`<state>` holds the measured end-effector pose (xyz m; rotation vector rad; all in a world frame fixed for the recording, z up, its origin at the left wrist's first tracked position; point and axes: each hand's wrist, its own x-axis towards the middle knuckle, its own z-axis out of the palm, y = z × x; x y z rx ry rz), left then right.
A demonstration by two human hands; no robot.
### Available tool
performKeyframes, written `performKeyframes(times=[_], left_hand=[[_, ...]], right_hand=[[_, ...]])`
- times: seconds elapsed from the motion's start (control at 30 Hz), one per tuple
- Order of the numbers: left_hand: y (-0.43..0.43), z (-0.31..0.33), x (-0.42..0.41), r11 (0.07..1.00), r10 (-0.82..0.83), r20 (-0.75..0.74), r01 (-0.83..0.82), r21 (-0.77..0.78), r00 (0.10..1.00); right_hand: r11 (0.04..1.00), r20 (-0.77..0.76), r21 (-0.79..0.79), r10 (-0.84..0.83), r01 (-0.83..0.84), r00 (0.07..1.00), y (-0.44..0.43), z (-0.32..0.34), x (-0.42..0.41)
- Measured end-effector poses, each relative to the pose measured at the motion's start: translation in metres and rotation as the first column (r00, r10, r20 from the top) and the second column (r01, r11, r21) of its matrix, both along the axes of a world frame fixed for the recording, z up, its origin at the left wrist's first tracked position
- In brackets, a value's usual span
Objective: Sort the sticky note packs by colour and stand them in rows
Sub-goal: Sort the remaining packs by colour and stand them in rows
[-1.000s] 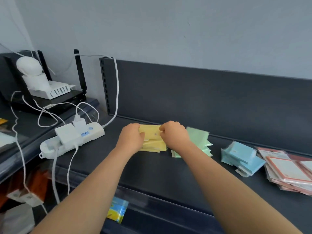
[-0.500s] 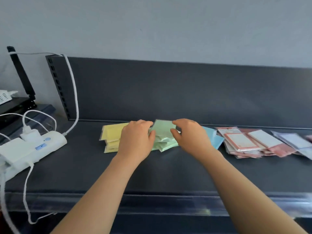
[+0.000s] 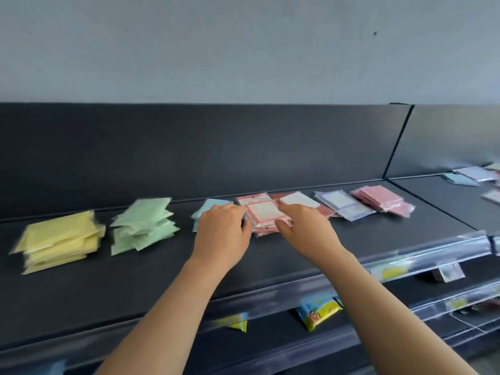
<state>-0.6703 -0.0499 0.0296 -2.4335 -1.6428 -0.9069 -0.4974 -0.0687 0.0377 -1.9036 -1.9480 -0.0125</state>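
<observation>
Pink and white, the pink-bordered pile point(image 3: 263, 215) lies flat near the middle of the dark shelf point(image 3: 365, 239), close to the back panel point(image 3: 189, 150), and both hands are on it. The left hand point(image 3: 221, 234) has its fingers curled against the pile's left edge with the thumb reaching toward the front. The right hand point(image 3: 305, 228) sets its thumb against the front right corner and lays its fingers over the far side, so the pile is grasped between the two. How firm the grip is cannot be told, since the picture is slightly blurred.

None of the packs stands upright yet; all lie in loose heaps, one colour to a heap, strung along the shelf. At far left is the yellow pile point(image 3: 58, 240), then the green pile point(image 3: 143, 226) just beside it. The blue pile point(image 3: 212, 204) is mostly hidden behind the left hand. Right of the hands a few more pink-edged packs fan out, then come the lilac packs point(image 3: 342, 204) and the red packs point(image 3: 378, 197), overlapping at their edges.

On the next shelf section (far right, cut by the frame) a few more packs point(image 3: 470, 174) lie scattered. Below the clear price rail point(image 3: 433, 253), yellow-and-blue packets point(image 3: 319, 312) hang on a lower level — their print is too blurred to read.
</observation>
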Motion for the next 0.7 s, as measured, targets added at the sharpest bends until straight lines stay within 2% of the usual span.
performKeyframes(times=[0.33, 0.7], left_hand=[[-0.021, -0.003, 0.189, 0.992, -0.124, 0.006, 0.124, -0.018, 0.992], [-0.019, -0.013, 0.339, 0.969, -0.233, 0.035, 0.235, -0.070, 0.972]], right_hand=[[0.990, 0.036, -0.016, -0.139, 0.140, 0.990, -0.047, 0.000, 0.188], [0.969, -0.037, -0.049, -0.245, 0.243, 0.969, -0.059, -0.008, 0.340]])
